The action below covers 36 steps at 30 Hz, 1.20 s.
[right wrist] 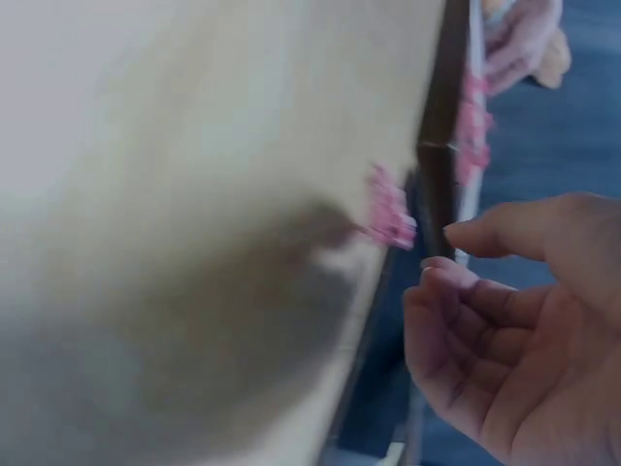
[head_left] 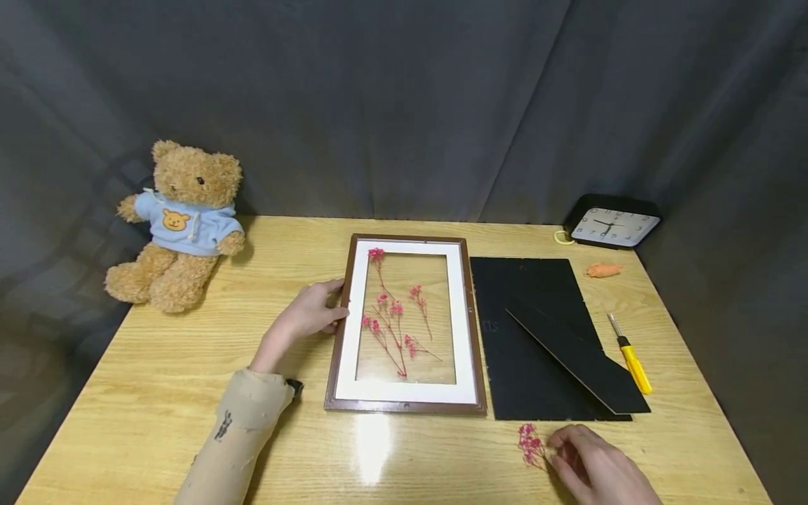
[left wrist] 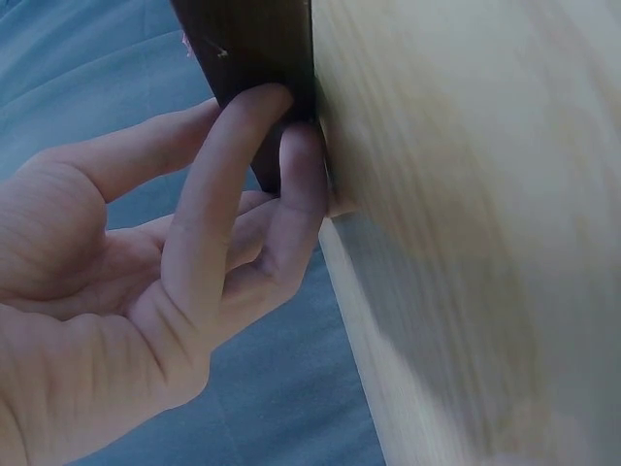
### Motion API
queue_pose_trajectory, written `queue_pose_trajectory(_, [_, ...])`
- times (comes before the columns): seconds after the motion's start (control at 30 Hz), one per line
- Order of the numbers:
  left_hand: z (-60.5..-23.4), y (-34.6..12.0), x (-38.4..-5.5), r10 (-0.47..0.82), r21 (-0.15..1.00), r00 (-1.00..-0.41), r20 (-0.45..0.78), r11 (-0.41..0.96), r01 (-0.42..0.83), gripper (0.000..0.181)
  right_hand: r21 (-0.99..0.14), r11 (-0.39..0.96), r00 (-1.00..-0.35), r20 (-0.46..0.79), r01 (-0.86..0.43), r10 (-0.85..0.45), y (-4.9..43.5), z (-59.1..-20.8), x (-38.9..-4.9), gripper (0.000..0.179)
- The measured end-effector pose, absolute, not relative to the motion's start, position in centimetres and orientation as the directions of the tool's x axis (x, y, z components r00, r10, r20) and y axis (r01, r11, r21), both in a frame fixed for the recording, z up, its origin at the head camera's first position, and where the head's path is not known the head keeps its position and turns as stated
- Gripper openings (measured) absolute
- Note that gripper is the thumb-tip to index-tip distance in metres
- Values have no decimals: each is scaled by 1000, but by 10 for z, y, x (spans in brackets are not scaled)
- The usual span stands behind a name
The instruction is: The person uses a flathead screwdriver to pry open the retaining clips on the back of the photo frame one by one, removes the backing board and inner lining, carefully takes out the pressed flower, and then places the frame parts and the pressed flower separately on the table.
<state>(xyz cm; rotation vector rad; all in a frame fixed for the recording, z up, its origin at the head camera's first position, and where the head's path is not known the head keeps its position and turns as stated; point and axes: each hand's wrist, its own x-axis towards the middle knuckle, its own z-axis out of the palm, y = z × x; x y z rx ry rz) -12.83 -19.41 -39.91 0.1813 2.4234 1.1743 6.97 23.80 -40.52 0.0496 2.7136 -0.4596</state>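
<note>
A brown picture frame (head_left: 407,406) with a white mat lies on the wooden table, with several sprigs of pink dried flowers (head_left: 395,307) spread over its window. My left hand (head_left: 311,308) grips the frame's left edge; the left wrist view has the fingers (left wrist: 257,102) bent against the brown frame side (left wrist: 254,49). Near the table's front, a separate pink flower sprig (head_left: 529,443) lies just left of my right hand (head_left: 596,463). In the right wrist view, the thumb and loosely bent fingers of that hand stand apart, beside the pink sprig (right wrist: 390,209), with nothing between them.
Right of the frame lies a black backing board (head_left: 536,280), its stand flap (head_left: 587,361) tilted up. Farther right are a yellow screwdriver (head_left: 633,361), an orange lump (head_left: 603,270) and a black clock (head_left: 612,223). A teddy bear (head_left: 183,224) sits at the back left.
</note>
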Motion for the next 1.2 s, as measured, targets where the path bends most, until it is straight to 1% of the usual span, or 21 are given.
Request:
queue_pose_trajectory(0.07, [-399, -194, -129, 304, 769, -894, -328, 636, -66, 73, -346, 937, -954, -295, 54, -54, 236, -390, 61, 15])
queue_pose_trajectory(0.17, [-400, -193, -130, 304, 765, -893, -331, 640, -65, 72, -416, 907, -989, -93, -68, -117, 230, -373, 45, 16])
queue_pose_trajectory(0.23, [-400, -192, -131, 304, 765, -895, -327, 641, -62, 72, -453, 875, -985, 48, -171, -168, 224, -366, 33, 20])
queue_pose_trajectory(0.33, [-401, -191, -131, 301, 763, -895, -329, 643, -64, 72, -476, 826, -952, 174, -304, -250, 210, -362, 10, 22])
queue_pose_trajectory(0.43, [-401, -191, -129, 300, 763, -893, -335, 643, -70, 72, -506, 771, -922, 208, -387, -326, 194, -362, -15, 19])
queue_pose_trajectory(0.5, [-400, -191, -128, 300, 764, -892, -339, 640, -75, 72, -518, 748, -909, 207, -414, -361, 185, -363, -31, 17])
queue_pose_trajectory(0.73, [-398, -192, -129, 300, 756, -893, -336, 652, -66, 72, -561, 720, -908, 170, -409, -383, 161, -371, -78, 12])
queue_pose_trajectory(0.93, [-399, -193, -130, 296, 750, -895, -334, 659, -62, 72, -562, 707, -898, 176, -428, -404, 145, -379, -103, 13])
queue_pose_trajectory(1.2, [-398, -192, -129, 297, 756, -898, -326, 652, -58, 71, -576, 705, -901, 145, -413, -409, 123, -386, -125, 14])
